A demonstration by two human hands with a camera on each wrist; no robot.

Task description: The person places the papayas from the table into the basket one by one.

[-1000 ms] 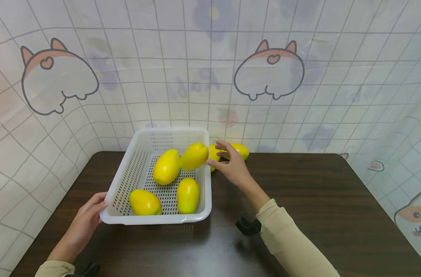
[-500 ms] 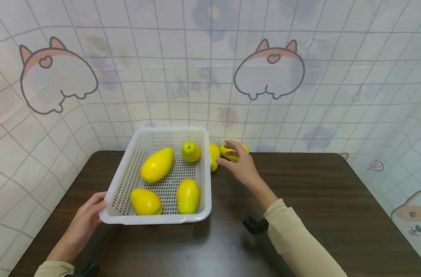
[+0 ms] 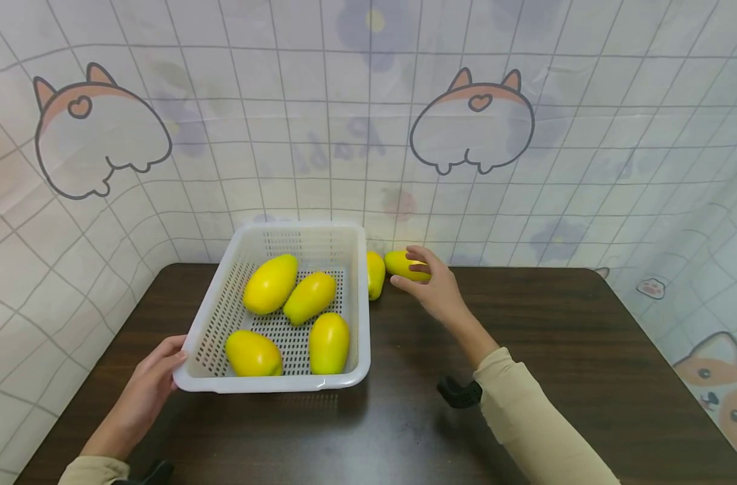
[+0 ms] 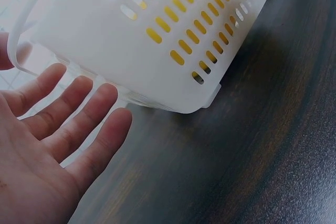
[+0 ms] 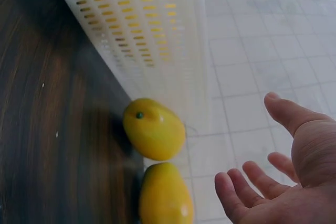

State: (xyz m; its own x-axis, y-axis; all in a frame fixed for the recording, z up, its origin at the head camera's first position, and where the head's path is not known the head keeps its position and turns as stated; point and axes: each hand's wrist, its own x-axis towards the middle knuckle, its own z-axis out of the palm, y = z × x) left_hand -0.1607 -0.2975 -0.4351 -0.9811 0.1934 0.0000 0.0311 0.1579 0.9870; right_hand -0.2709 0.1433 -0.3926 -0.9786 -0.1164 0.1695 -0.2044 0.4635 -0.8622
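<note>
In the head view a white slotted plastic basket (image 3: 265,384) holds several yellow mangoes, among them one mango (image 3: 310,298) lying in the middle. My left hand (image 3: 147,391) grips its front left corner, thumb over the rim. The left wrist view shows those fingers (image 4: 107,137) under the rim against the outer wall. My right hand (image 3: 432,286) holds nothing, its fingers loosely bent and spread. It hovers beside a mango (image 3: 399,263) behind the basket's right side. Another mango (image 5: 155,129) rests close against the basket wall.
The dark wood table (image 3: 526,337) runs up to a white gridded cloth (image 3: 368,135) printed with cartoon corgis, which hangs behind and at both sides. A black strap piece (image 3: 459,393) sits under the right sleeve (image 3: 538,417).
A mango at the right hand has dropped into the basket and rolled to its middle; another shifted back left. My right hand has moved right, toward the mangoes outside. My left hand stays put.
</note>
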